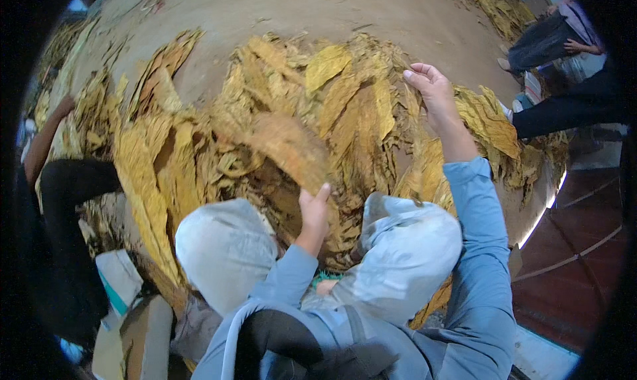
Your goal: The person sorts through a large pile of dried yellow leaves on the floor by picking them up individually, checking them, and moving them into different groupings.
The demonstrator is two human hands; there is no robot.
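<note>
My left hand (314, 213) is closed on the end of a broad brown-yellow dried tobacco leaf (286, 144), held over the pile in front of my knees and smeared by motion. Farther out to the right, my raised right hand (432, 95) is pinched at the fingertips. From it a narrow, crumpled dried leaf (415, 151) seems to hang down toward my right knee. Between and beyond my hands spreads a heap of yellow and brown dried leaves (352, 108), many curled and overlapping. One flat yellow leaf (328, 66) lies on top at the far side.
To the left, another person's arm (50, 136) reaches toward more leaves (147, 181). A cardboard box (151, 343) stands at the lower left. People's legs (564, 108) are at the right, beside a leaf pile (488, 123). Bare floor (265, 8) stretches beyond the heap.
</note>
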